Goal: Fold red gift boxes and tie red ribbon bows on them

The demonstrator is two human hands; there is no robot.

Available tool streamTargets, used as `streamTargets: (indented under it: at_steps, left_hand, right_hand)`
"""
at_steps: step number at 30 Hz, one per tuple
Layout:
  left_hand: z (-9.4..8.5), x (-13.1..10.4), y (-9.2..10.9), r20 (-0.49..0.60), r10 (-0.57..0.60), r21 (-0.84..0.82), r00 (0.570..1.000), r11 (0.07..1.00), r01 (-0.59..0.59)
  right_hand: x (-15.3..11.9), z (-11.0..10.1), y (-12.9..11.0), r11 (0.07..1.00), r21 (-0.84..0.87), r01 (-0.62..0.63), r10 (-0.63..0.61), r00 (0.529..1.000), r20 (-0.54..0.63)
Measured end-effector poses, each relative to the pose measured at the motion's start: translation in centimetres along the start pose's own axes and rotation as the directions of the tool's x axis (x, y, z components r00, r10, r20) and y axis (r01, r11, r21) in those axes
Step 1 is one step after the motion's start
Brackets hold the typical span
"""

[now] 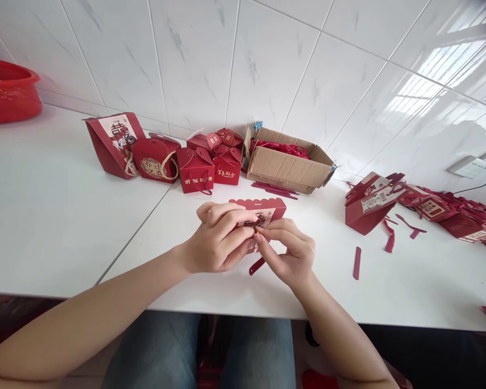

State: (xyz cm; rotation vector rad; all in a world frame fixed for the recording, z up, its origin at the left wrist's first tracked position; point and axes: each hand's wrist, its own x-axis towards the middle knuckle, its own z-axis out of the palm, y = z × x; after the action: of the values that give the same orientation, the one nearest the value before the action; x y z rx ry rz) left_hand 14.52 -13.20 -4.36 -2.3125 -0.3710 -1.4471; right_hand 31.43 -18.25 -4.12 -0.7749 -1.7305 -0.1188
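Note:
In front of me a dark red gift box (274,207) with a scalloped top edge and a printed label lies on the white table. My left hand (218,237) rests over its left side, fingers bent and closed on it, covering much of the label. Thumb and forefinger of my right hand (290,249) pinch a tiny gold-coloured piece (258,232) against the box's front, close to my left fingertips. Its exact kind is too small to make out. A dark red strip (256,266) with a small hole at its end sticks out below the box, beside my right thumb.
Several finished red gift boxes (196,167) stand along the tiled wall. A cardboard box (287,165) holds red ribbons; loose strips (274,190) lie before it. More boxes (366,208) and a strip (357,263) are at right. A red basket (10,97) sits far left.

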Motion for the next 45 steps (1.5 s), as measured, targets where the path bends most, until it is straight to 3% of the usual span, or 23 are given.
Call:
streamTargets:
  at_steps: [10,17,21,25,35,39,42,45]
  left_hand:
    - [0.4,0.1,0.0,-0.059,0.016,0.067,0.998,0.998,-0.012]
    - [-0.1,0.0,-0.2,0.071,-0.054,-0.139,0.996,0.988,0.063]
    - [-0.4,0.0,-0.3,0.105,-0.095,-0.210,0.990,0.971,0.115]
    - [-0.5,0.1,-0.5,0.087,-0.116,-0.204,0.989,0.970,0.132]
    - [-0.7,0.2,-0.3,0.076,-0.163,-0.189,0.984,0.966,0.174]
    - [-0.5,0.1,-0.6,-0.011,-0.178,-0.100,0.984,0.979,0.176]
    - [-0.2,0.2,-0.9,-0.027,-0.280,-0.109,0.960,0.955,0.276]
    - [0.1,0.1,-0.9,0.096,-0.399,-0.206,0.912,0.888,0.410]
  right_hand:
    - [0.0,0.3,0.7,0.980,-0.112,0.165,-0.166,0.986,-0.004]
    - [0.5,-0.6,1.4,0.968,-0.006,0.250,-0.248,0.963,0.102]
    - [0.7,-0.9,1.0,0.991,0.117,0.062,-0.079,0.985,0.154]
    - [0.6,-1.0,0.6,0.968,0.233,-0.097,0.038,0.969,0.246]
    - [0.3,-0.8,0.6,0.943,0.323,-0.082,0.013,0.977,0.212]
    - [0.2,-0.7,0.7,0.952,0.288,-0.108,0.055,0.981,0.184]
    - [0.1,-0.8,0.9,0.964,0.217,-0.155,0.128,0.982,0.136]
    - [0.2,-0.9,1.1,0.968,0.151,-0.200,0.189,0.978,0.086]
